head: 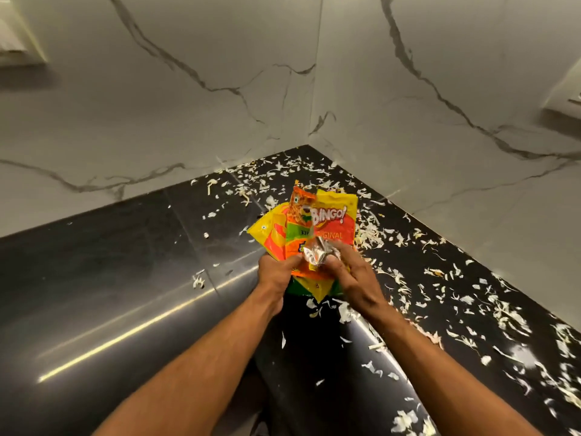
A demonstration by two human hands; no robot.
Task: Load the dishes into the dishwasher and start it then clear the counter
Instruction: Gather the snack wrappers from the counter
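A bunch of empty snack wrappers (327,221), yellow, orange and green with "Bingo!" printed on one, is held up above the black counter (125,278). My left hand (275,273) grips the wrappers at their lower left. My right hand (349,272) pinches a crumpled silver piece of wrapper (319,253) against the front of the bunch. Both forearms reach in from the bottom of the view. The wrappers' lower corners poke out below my hands.
White shredded vegetable scraps (471,294) litter the counter's corner and its right side. Marble-patterned walls (188,105) meet at the corner behind. A pale fixture (19,42) sits at the upper left, another (566,99) at the right edge.
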